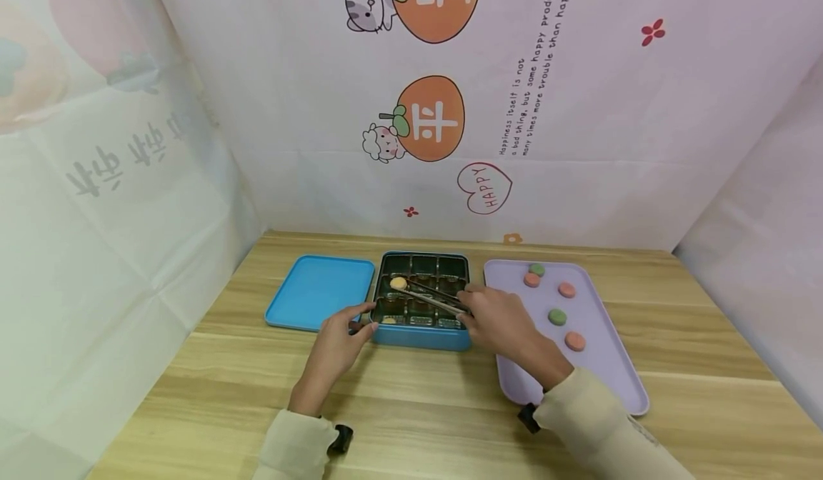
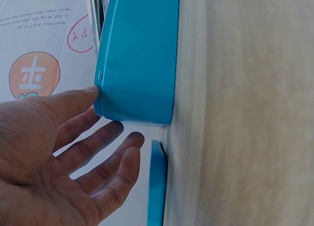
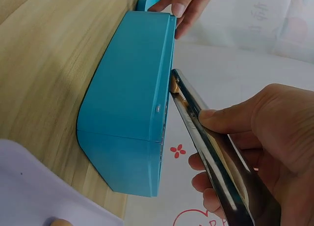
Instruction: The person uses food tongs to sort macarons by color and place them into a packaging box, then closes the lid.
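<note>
In the head view my right hand [image 1: 504, 319] grips metal tongs [image 1: 437, 299]. Between the tong tips sits a yellow macaron [image 1: 398, 283], over the middle row at the left of a divided blue box [image 1: 421, 337]. The right wrist view shows the thumb pressing one tong arm. My left hand [image 1: 337, 344] touches the box's front left corner; the left wrist view has its thumb on the rim and its other fingers loosely spread. Another yellow macaron [image 1: 388, 320] lies in the front left compartment.
Left of the box lies a flat blue lid [image 1: 321, 291]. To its right, a lilac tray [image 1: 553, 376] carries several pink and green macarons, among them a pink one [image 1: 575, 341] and a green one [image 1: 556, 316]. A printed cloth [image 1: 579, 201] hangs behind the wooden table [image 1: 411, 423].
</note>
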Motion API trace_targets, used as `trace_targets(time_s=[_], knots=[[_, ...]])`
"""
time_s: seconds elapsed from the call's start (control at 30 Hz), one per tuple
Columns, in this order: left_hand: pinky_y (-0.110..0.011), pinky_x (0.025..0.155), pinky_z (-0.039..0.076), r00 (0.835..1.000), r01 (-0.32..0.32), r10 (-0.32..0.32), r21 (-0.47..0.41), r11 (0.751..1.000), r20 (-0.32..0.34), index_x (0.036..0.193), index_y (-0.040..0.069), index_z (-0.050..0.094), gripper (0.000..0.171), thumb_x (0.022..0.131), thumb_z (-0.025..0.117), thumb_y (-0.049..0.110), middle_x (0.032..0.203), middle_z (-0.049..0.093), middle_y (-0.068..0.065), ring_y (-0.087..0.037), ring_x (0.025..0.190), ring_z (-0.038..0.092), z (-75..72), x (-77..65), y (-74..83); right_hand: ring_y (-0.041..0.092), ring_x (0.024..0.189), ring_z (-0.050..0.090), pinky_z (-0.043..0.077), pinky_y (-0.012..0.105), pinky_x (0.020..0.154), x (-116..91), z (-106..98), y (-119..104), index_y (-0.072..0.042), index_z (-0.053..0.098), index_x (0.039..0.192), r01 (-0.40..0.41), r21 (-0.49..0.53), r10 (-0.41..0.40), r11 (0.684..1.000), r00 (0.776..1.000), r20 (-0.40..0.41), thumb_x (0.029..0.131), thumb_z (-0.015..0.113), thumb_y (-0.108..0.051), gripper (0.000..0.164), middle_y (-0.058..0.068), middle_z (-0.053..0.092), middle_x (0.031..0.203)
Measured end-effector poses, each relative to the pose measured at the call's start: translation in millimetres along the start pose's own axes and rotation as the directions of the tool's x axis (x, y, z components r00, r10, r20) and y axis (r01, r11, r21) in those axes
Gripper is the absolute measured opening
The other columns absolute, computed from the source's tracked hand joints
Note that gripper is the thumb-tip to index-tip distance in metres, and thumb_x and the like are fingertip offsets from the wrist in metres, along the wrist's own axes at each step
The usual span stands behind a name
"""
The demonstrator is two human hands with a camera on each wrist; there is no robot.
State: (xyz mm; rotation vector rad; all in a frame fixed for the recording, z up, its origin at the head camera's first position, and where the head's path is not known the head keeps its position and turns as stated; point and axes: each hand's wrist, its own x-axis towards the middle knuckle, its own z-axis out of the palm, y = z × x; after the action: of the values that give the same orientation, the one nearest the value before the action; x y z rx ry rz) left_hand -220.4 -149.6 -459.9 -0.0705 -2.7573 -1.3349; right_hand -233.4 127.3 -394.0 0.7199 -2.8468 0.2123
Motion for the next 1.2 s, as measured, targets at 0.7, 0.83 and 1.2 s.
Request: trace_targets(time_s=[0.7,0.83,1.2], knots=[[-0.031,0.058,0.044,1.000,0.000,0.000,-0.008,1.000,0.001,0.144,0.016,0.066,0.043,0.101,0.072,0.020,0.139,0.066,-0.016,-0.018,0.090,0.065,-0.5,0.1,-0.1,0.021,0.070,0.064,0.051,0.038,0.055,8,2,-2,-0.007,0.076,0.105,-0.002,-0.013,0.002,1.000,1.000,0.010,0.094,0.078,-0.017,0.014,0.006,0.066,0.093],[-0.031,0.059,0.045,1.000,0.000,0.000,-0.009,1.000,-0.002,0.143,0.016,0.067,0.043,0.101,0.072,0.019,0.141,0.066,-0.016,-0.019,0.091,0.065,-1.2,-0.1,0.5,0.020,0.069,0.063,0.050,0.037,0.055,8,1,-2,-0.007,0.076,0.106,0.003,-0.012,-0.003,1.000,1.000,0.016,0.094,0.078,-0.017,0.016,0.005,0.066,0.092],[-0.031,0.058,0.045,1.000,0.001,-0.001,0.002,1.000,-0.002,0.143,0.017,0.067,0.043,0.101,0.072,0.019,0.140,0.066,-0.016,-0.019,0.090,0.065,-1.0,0.4,0.2,0.020,0.075,0.067,0.053,0.035,0.056,-2,-5,-1,-0.005,0.077,0.112,0.006,-0.004,-0.006,1.000,1.000,0.000,0.094,0.079,-0.017,0.022,0.007,0.070,0.101]])
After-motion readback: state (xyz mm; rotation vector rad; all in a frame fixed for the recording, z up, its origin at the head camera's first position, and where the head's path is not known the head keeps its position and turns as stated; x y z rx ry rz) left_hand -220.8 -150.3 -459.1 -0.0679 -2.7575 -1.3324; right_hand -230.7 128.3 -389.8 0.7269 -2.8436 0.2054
